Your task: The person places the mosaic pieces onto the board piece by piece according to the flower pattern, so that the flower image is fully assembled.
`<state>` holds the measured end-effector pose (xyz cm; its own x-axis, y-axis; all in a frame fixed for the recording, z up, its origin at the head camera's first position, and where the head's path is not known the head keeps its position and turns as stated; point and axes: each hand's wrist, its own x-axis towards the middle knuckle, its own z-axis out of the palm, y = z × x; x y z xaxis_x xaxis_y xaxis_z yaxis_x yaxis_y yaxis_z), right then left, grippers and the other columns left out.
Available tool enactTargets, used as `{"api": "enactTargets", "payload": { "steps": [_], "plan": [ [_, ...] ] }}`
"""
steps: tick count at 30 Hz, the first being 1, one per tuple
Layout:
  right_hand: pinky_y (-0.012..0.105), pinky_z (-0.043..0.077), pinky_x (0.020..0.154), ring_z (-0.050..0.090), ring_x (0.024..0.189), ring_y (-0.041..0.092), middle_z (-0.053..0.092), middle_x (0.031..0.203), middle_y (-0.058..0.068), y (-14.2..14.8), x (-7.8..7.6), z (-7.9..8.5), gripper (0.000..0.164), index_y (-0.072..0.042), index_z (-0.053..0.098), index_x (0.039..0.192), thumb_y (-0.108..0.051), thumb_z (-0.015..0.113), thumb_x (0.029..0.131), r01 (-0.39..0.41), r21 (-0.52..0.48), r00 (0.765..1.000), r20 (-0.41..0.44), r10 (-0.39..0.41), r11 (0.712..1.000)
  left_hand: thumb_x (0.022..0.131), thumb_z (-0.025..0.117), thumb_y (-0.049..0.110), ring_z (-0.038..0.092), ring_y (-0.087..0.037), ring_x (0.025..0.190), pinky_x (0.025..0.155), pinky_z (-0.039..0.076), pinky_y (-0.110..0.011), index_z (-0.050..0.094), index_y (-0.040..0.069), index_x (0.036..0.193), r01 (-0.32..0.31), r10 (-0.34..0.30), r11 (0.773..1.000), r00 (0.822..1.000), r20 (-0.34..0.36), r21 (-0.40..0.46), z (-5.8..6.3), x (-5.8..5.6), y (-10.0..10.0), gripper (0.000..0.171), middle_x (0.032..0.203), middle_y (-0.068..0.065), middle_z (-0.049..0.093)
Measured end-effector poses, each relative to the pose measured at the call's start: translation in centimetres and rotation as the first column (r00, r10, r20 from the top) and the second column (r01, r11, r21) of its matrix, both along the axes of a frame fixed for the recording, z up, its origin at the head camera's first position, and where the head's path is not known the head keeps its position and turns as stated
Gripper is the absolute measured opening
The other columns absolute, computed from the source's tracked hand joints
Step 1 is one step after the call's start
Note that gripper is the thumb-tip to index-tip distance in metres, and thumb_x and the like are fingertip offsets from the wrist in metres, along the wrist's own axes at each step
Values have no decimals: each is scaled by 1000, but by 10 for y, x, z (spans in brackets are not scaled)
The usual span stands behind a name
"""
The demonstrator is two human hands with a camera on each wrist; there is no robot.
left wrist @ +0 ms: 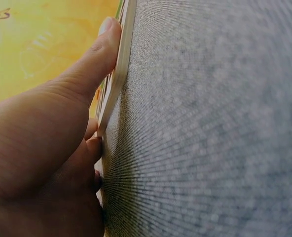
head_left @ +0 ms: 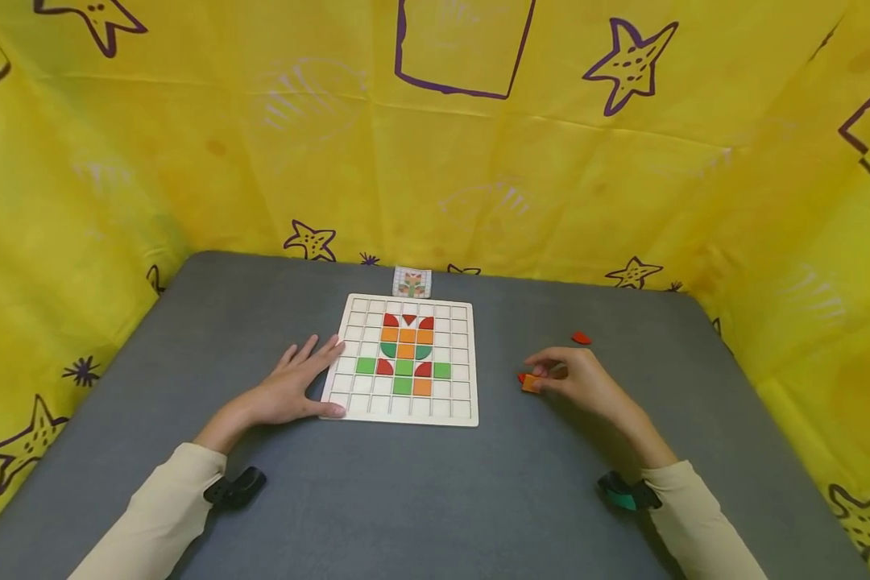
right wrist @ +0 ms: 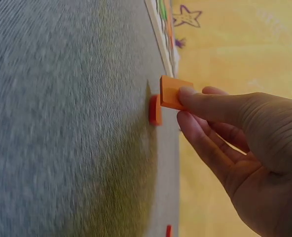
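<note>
A white gridded puzzle board [head_left: 449, 407] lies on the grey table, with red, orange and green tiles forming a flower in its cells. My left hand [head_left: 290, 391] is spread at the board's left side, thumb and fingertips resting on its edge. To the right of the board, my right hand [head_left: 580, 379] pinches an orange square tile [right wrist: 171, 92] between thumb and fingers, held above the tabletop. Just behind that tile a red piece [right wrist: 155, 109] lies on the table. In the board's lower part sits an orange square [head_left: 422, 387] beside a green square [head_left: 402, 386].
Another red piece [head_left: 581, 337] lies on the table beyond my right hand. A small pattern card [head_left: 412, 283] with a flower picture is at the board's far edge. Yellow cloth [head_left: 435, 161] with starfish drawings surrounds the table [head_left: 435, 499] at the back and sides.
</note>
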<state>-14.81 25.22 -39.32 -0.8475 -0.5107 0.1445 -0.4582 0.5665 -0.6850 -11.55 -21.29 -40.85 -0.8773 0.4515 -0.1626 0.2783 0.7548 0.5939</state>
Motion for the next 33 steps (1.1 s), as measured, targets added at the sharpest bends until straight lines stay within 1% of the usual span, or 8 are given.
{"api": "enactTargets", "payload": {
  "steps": [6, 11, 14, 17, 21, 23, 28, 33],
  "plan": [
    [29, 57, 73, 64, 79, 14, 71, 89, 2, -16, -1, -5, 25, -2, 74, 103, 0, 79, 79, -28, -15, 999, -33, 27, 999, 79, 75, 54, -2, -47, 146, 113, -5, -64, 21, 6, 156, 5, -5, 1000, 1000, -3, 1, 0, 0, 2, 106, 163, -18, 11],
    [39, 58, 73, 68, 80, 26, 72, 91, 12, -36, 8, -4, 22, 3, 73, 99, 5, 78, 78, 14, -94, 999, -40, -18, 996, 78, 76, 54, -3, -47, 147, 113, -6, -63, 21, 6, 156, 6, -6, 1000, 1000, -5, 3, -2, -1, 1, 106, 163, -18, 11],
    [43, 58, 71, 68, 79, 32, 72, 90, 17, -47, 10, -1, 21, 6, 72, 97, 9, 77, 77, 14, -127, 998, -53, -21, 992, 78, 76, 54, -3, -46, 147, 113, -6, -63, 21, 6, 156, 4, -4, 1000, 1000, -5, 0, -3, -2, 1, 107, 163, -17, 11],
    [40, 58, 70, 67, 78, 28, 72, 89, 14, -54, 8, -2, 20, 4, 73, 95, 7, 78, 76, 3, -130, 998, -68, -12, 991, 78, 75, 55, -3, -46, 147, 113, -6, -63, 20, 7, 156, 9, -9, 1000, 1000, -7, -6, -4, -3, 1, 107, 163, -17, 10],
    [33, 58, 72, 65, 79, 19, 71, 89, 6, -62, 1, -9, 22, -2, 74, 100, -1, 80, 78, -14, -129, 999, -49, 8, 992, 78, 75, 55, -3, -46, 147, 113, -6, -63, 21, 7, 156, 7, -7, 1000, 1000, -11, -8, -4, -3, 0, 107, 163, -17, 11],
    [32, 58, 72, 63, 80, 16, 70, 89, 3, -66, -2, -10, 24, -3, 74, 102, -5, 80, 79, -24, -134, 999, -38, 19, 991, 79, 76, 54, -3, -47, 147, 113, -6, -63, 21, 6, 156, 9, -9, 1000, 1000, -13, -2, -4, -2, -1, 106, 163, -18, 11],
    [33, 58, 74, 63, 80, 14, 69, 88, 1, -83, -9, -9, 24, -3, 74, 102, -8, 80, 80, -52, -135, 998, -39, 47, 989, 79, 76, 54, -3, -47, 147, 113, -6, -63, 21, 6, 156, 5, -5, 1000, 1000, -12, -4, -3, -2, -1, 106, 163, -18, 11],
    [31, 58, 74, 62, 80, 13, 70, 88, 3, -104, -13, -6, 24, -1, 73, 103, -4, 80, 80, -84, -135, 996, -30, 81, 987, 79, 75, 55, -3, -46, 147, 114, -5, -62, 21, 7, 156, 3, -3, 1000, 1000, -11, -14, -3, -2, 0, 106, 163, -17, 11]
  ]
}}
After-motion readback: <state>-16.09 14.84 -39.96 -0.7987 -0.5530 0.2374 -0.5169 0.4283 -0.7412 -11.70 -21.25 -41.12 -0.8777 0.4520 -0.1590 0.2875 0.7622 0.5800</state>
